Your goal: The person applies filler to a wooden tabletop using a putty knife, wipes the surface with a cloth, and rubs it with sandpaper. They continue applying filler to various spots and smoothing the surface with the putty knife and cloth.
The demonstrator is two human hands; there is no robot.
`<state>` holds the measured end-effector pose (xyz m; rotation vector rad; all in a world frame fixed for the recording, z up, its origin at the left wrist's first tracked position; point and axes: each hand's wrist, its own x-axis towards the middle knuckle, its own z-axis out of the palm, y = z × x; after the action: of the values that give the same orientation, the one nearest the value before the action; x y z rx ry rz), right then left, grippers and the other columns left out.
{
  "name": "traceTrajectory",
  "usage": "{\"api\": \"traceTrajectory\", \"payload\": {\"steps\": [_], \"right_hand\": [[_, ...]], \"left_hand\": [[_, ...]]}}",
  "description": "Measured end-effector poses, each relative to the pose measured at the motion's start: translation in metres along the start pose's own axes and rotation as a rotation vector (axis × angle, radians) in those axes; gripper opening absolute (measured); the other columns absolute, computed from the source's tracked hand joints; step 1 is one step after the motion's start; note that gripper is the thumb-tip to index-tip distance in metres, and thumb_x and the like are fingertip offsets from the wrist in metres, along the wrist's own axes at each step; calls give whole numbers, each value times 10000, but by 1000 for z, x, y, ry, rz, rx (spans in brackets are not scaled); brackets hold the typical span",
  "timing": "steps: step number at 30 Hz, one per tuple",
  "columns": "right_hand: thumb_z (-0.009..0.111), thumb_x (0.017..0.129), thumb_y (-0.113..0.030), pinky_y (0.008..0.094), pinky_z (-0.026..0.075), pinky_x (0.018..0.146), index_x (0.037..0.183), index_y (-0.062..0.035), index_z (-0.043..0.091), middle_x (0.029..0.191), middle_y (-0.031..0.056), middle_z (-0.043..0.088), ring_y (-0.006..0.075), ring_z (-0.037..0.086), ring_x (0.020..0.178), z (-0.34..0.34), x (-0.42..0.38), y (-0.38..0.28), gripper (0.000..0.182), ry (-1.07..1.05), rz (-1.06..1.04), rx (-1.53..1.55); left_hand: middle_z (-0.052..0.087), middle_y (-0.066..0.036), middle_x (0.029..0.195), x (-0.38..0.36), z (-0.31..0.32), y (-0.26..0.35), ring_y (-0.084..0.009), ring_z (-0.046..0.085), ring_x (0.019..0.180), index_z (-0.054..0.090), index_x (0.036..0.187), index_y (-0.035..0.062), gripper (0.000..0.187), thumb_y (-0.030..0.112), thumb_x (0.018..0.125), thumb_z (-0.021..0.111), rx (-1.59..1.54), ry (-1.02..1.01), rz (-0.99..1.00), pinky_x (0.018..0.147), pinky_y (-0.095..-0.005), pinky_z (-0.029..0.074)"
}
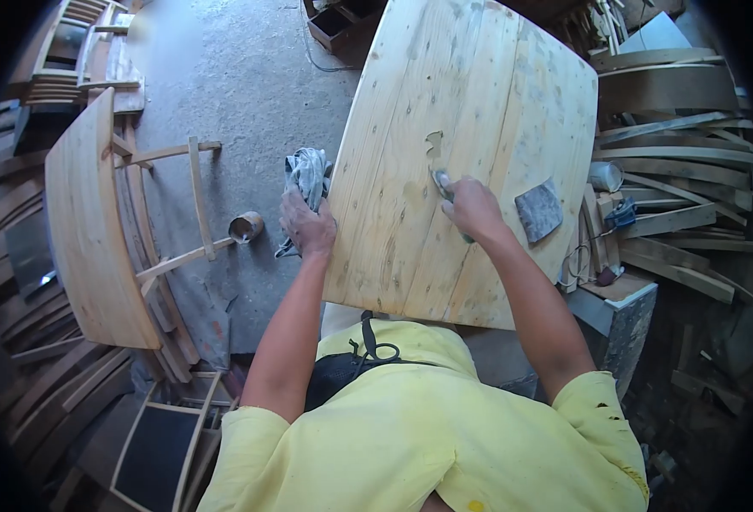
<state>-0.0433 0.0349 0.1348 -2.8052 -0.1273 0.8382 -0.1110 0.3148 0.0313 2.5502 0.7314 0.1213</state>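
Observation:
A pale plank tabletop point(385, 196) with knots and grey filler spots lies before me. My right hand point(474, 209) is closed around a putty knife point(441, 179), its blade low over the middle of the boards; most of the handle is hidden by my fingers. Just beyond the blade, a smear of tan putty point(433, 143) marks the wood. At the left edge of the boards, my left hand point(308, 224) grips a crumpled grey rag point(308, 171) that hangs beside the tabletop. To the right of my right hand, a dark sheet of sandpaper point(538, 210) rests on the planks.
An open can point(246, 227) stands on the concrete floor point(223, 94) to the left. Farther left is another wooden panel point(95, 230) with a leg frame. Curved wood strips point(683, 158) are stacked at the right, near a box point(619, 316).

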Motion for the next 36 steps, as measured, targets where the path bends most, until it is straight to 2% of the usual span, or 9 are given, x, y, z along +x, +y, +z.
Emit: {"api": "traceTrajectory", "payload": {"steps": [4,7,10,13,20,25,29,34,36], "right_hand": [[704,841,-271,423,546,873,1132,-96,743,1057,205,714,365,686,977,-58,25,-7,342,-45,88,181],[723,807,-280,407,544,885,1132,-99,747,1056,206,722,356,689,989,-60,53,-5,373,172,74,226],[738,784,-281,404,540,904,1141,-99,748,1045,207,725,358,689,1008,-43,51,-7,401,108,28,164],[765,752,-281,387,541,909,1110,-79,758,1034,222,727,357,700,978,-39,23,-13,411,-138,-46,41],[754,734,-279,378,557,853,1082,-54,763,995,228,733,334,720,925,-81,87,-18,415,53,-17,178],[755,721,-275,383,556,867,1085,-49,760,1011,225,734,344,715,942,-54,45,-21,429,-166,-126,11],[757,726,-255,379,557,852,1076,-45,763,990,228,735,337,717,921,-77,66,-7,408,-92,31,180],[758,718,-278,384,548,875,1054,-54,771,976,219,738,340,711,914,-65,61,-12,405,-66,-49,97],[757,713,-291,385,543,886,1066,-60,770,973,220,737,344,709,926,-70,57,-21,422,-219,-117,54]], "left_hand": [[503,-174,1348,1,-6,3,-358,457,1283,448,1395,19,653,289,848,681,20,-62,-21,1062,-521,349],[502,-172,1346,1,-8,4,-353,454,1286,455,1390,22,652,271,838,694,-3,-51,-8,1059,-518,349],[502,-168,1350,0,-7,3,-350,460,1282,461,1385,25,651,251,826,707,-14,-18,10,1052,-513,353],[503,-165,1352,0,-8,4,-346,467,1275,465,1375,28,645,248,822,715,-12,-43,1,1042,-508,357],[514,-170,1340,1,-10,5,-352,478,1257,466,1359,33,635,262,825,723,-2,-21,17,1034,-504,361],[522,-172,1326,-1,-8,4,-356,488,1231,469,1352,41,619,266,830,713,-6,22,41,1023,-509,364],[524,-171,1318,0,-8,5,-359,489,1225,472,1348,44,607,266,832,704,-4,31,39,1017,-509,365],[524,-168,1316,0,-9,4,-359,493,1218,472,1352,44,607,263,833,698,-10,40,56,1016,-504,366],[523,-167,1319,-1,-9,4,-358,494,1218,474,1350,43,606,263,832,698,-7,32,55,1016,-502,367]]}}
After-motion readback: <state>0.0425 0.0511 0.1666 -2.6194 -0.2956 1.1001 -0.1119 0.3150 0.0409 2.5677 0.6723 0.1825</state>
